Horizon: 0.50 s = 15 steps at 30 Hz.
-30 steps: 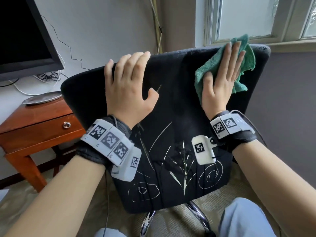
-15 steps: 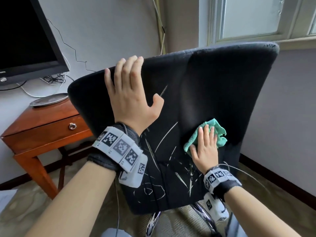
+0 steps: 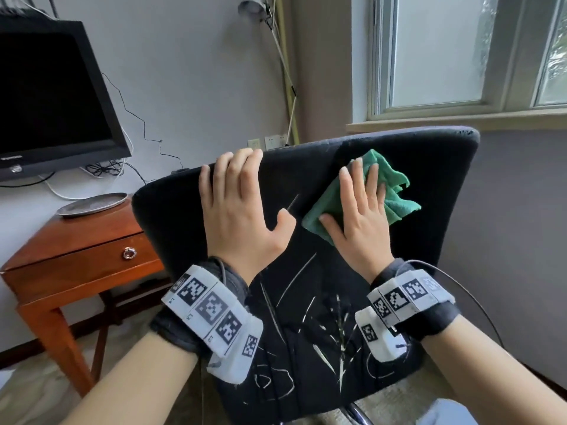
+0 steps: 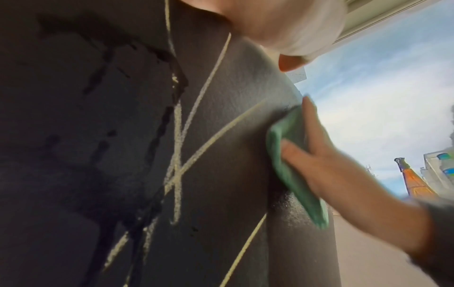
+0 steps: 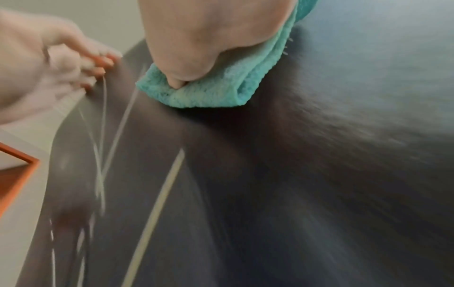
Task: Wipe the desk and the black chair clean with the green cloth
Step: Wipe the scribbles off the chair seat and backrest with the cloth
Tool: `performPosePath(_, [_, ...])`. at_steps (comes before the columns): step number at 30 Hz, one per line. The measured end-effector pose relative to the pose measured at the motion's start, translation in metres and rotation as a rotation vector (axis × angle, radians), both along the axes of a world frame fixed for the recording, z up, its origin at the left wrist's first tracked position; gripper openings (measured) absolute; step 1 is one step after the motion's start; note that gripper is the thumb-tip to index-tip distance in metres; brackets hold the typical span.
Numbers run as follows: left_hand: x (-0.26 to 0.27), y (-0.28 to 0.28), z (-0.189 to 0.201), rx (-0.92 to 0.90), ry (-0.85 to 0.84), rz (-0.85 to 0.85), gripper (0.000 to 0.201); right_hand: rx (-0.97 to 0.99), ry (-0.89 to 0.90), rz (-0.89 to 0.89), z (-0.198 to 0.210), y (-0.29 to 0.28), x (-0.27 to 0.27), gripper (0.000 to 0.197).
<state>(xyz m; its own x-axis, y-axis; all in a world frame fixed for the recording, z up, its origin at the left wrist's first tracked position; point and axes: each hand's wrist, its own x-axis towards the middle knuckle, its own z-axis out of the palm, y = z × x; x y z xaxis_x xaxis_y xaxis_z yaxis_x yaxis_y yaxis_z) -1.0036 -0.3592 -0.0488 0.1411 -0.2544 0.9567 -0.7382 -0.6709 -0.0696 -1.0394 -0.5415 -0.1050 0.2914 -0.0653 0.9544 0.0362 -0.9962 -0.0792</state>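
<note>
head view: wiping back of black fabric chair [image 3: 429, 167], chalk-like pale marks [image 3: 319, 342] remaining lower down.
right hand [image 3: 359, 216] flat, fingers straight, pressing crumpled green cloth [image 3: 395, 191] near top edge; left hand [image 3: 242, 210] flat, bracing. advise firm overlapping downward strokes.

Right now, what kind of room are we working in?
Probably a home or hotel room, not a workshop: a black monitor stands over a wooden side table with a drawer, beside a window, while the right hand presses the green cloth on the black chair.
</note>
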Motion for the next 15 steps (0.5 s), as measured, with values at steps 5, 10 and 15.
performPosePath(5, [0.000, -0.001, 0.000, -0.003, 0.009, -0.003, 0.070, 0.011, -0.144, 0.171, 0.050, 0.028, -0.004, 0.067])
performPosePath(10, [-0.001, 0.002, 0.002, 0.022, 0.019, -0.016, 0.070, -0.234, -0.089, 0.022, 0.019, 0.020, 0.009, 0.058])
performPosePath(15, [0.011, 0.022, 0.008, 0.168, -0.038, -0.008, 0.070, -0.559, 0.160, -0.099, -0.045, -0.006, 0.009, 0.058])
